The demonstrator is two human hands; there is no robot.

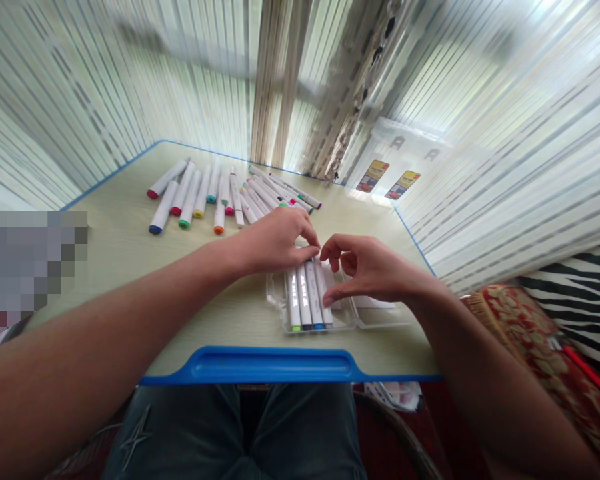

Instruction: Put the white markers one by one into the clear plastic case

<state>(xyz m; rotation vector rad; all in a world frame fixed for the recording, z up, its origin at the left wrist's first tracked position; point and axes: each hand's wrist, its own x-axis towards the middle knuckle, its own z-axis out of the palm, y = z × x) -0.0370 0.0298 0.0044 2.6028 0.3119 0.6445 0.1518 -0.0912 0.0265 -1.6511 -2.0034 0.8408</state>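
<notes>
Worktop: your pale, blue-edged worktop is carrying the pens and the case.
Loose pens: at the far left, a fan of loose pens is lying with most coloured ends pointing toward you; to its right, a tangled bunch is lying just beyond your left hand.
Left hand: your left hand is reaching over the far ends of the cased pens, thumb and forefinger nearly meeting; I cannot tell whether they are gripping a pen.
Case: the clear case is lying near the worktop's front edge, beyond the blue groove.
Cased pens: four cased pens are lying side by side, the left three showing lime, dark and blue near ends.
Right hand: your right hand is curving in from the right, fingers bent and thumb spread apart from them; the thumb tip is resting at the rightmost pen.
Lining up: you seem to be settling that pen into the row.
Next touch: it is probably calling for gentle pressure, keeping the pen flat and parallel without nudging its neighbours.
</notes>
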